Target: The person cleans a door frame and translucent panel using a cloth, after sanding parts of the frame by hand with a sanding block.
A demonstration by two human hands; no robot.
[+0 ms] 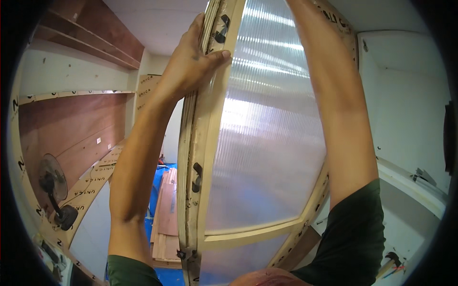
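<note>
A tall wood-framed panel (267,157) with ribbed translucent panes stands upright, slightly tilted, right before me. My left hand (198,64) is closed round its left edge, the thumb lying on the pale front frame and the fingers going behind. Dark fittings or bits of tape sit along that edge, one (197,177) below the hand and another (222,29) beside the thumb. Past the panel's right side my right forearm (341,109) reaches upward. The right hand itself lies beyond the top of the picture, so what it touches is hidden.
At left, a black fan (53,190) stands on a cardboard-covered counter (88,190), under brown wooden shelving (86,28). Wooden boards (164,214) lie on a blue sheet (169,275) on the floor. To the right are a white cabinet (405,109) and a hammer (392,260).
</note>
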